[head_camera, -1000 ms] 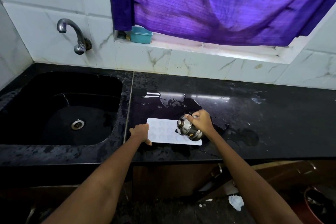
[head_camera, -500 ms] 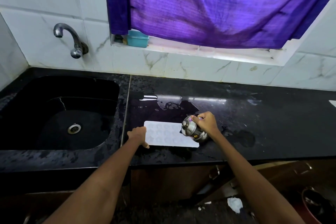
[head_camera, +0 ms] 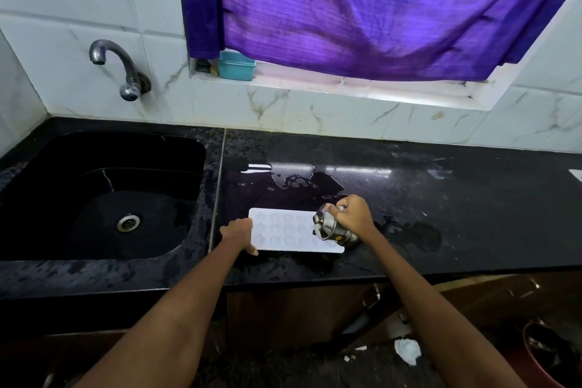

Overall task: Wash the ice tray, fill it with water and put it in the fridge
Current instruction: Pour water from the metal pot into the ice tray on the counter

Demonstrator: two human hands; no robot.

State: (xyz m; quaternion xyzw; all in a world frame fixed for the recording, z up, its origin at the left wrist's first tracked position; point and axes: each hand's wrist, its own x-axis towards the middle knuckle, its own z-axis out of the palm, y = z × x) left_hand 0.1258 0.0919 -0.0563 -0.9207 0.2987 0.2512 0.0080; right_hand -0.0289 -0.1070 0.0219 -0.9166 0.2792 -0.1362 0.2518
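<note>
A white ice tray with several small moulded cells lies flat on the black counter, just right of the sink. My left hand holds the tray's left end, fingers curled over its edge. My right hand grips a small steel jug, tipped to the left with its mouth over the tray's right end. Any water stream is too faint to make out.
The black sink with its drain sits to the left, under a wall tap. Puddles of water lie on the counter behind the tray. A teal box stands on the window sill below a purple curtain.
The view has shifted slightly. Both hands, the tray and the tilted jug stay in nearly the same places.
</note>
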